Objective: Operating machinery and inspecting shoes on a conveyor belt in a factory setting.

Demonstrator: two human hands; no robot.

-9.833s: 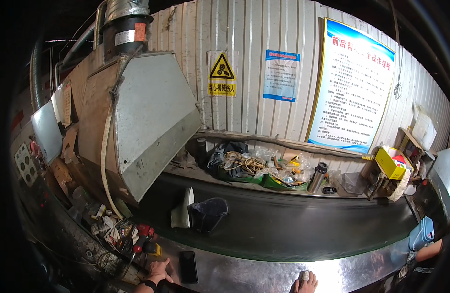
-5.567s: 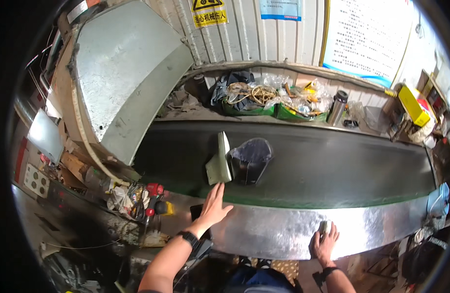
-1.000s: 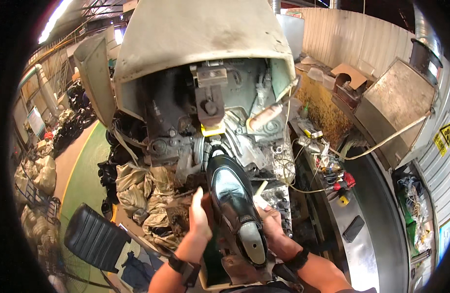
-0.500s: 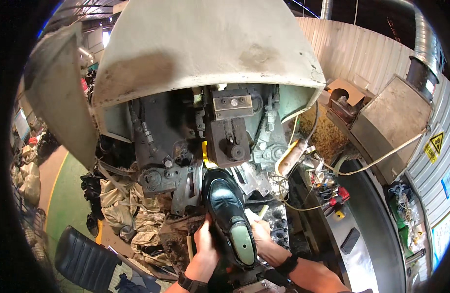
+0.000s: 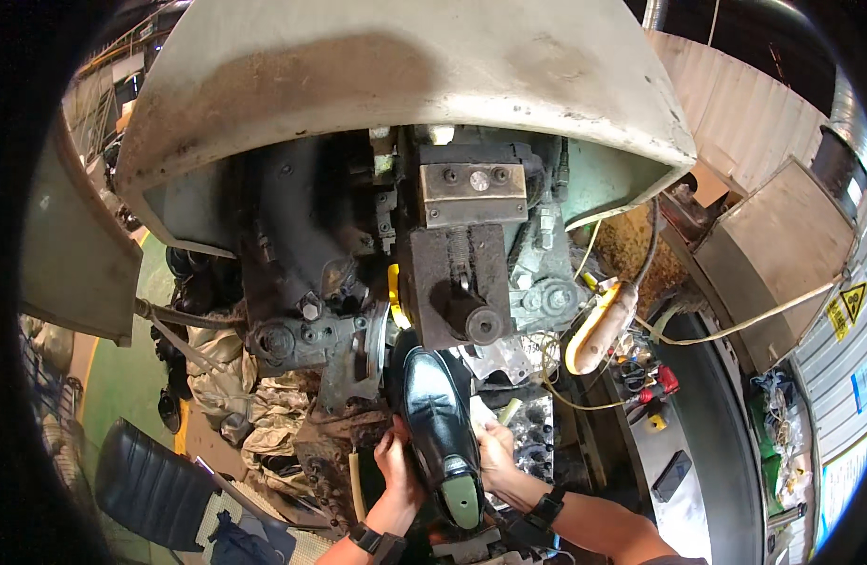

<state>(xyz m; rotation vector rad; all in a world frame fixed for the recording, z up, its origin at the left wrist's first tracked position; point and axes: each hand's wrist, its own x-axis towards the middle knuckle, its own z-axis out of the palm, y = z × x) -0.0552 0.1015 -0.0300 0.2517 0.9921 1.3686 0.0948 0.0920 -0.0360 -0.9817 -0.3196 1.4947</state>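
Observation:
A shiny black leather shoe [image 5: 433,400] points away from me, its toe at the dark block [image 5: 457,282] of a large machine. The pale green shoe last [image 5: 462,499] shows in its opening at the near end. My left hand [image 5: 396,468] is closed against the shoe's left side, thumb uppermost. On the right side my right hand [image 5: 495,458] grips it, with some fingers hidden behind the shoe. Just left of the toe are a yellow strip [image 5: 397,294] and a curved metal piece [image 5: 373,344] of the machine. Whether the toe touches the machine, I cannot tell.
A big pale hood [image 5: 405,75] overhangs the machine. To the right hang an oblong lamp [image 5: 600,330] and its cable, above a metal ledge [image 5: 678,499] and dark belt [image 5: 725,443]. A black chair [image 5: 151,480] and piled cloth [image 5: 231,386] lie left.
My view has come nearer to the machine, which looks larger. The shoe's tilt has changed, so less of the green last shows. Both hands have kept their hold.

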